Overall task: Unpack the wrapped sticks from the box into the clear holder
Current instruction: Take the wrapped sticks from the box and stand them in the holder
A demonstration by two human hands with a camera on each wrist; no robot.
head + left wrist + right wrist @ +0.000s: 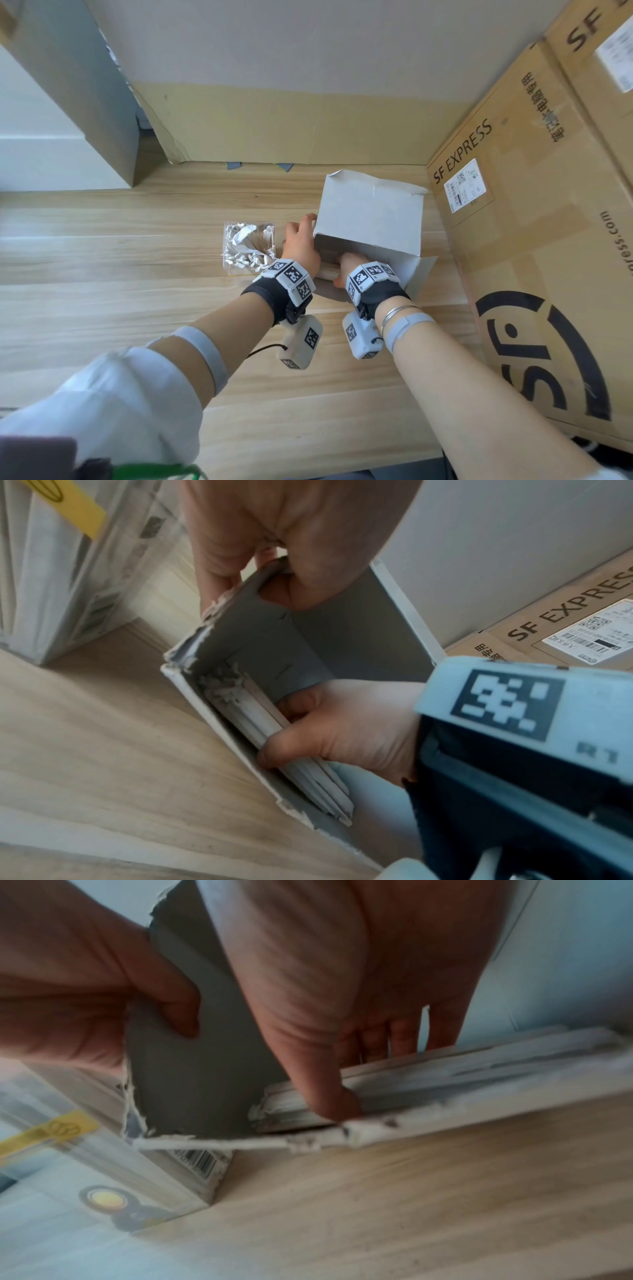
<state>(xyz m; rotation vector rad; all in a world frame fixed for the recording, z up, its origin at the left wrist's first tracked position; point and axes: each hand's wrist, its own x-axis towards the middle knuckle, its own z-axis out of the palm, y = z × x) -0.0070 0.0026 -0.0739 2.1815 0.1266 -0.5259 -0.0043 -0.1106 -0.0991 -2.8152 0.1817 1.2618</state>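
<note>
Both hands work mid-frame: the left hand (298,244) pinches the box (371,212) flap while the right hand (350,265) curls round wrapped sticks (308,772) inside, which could spill short of the clear holder (247,247).

A pale wood-grain bench (137,281) fills the middle and lower frame of the head view. On it, right of centre, a white box (373,219) lies on its side. Just left of it stands the clear holder (248,248), already holding wrapped sticks. A large brown carton (534,240) occupies the right edge.
</note>
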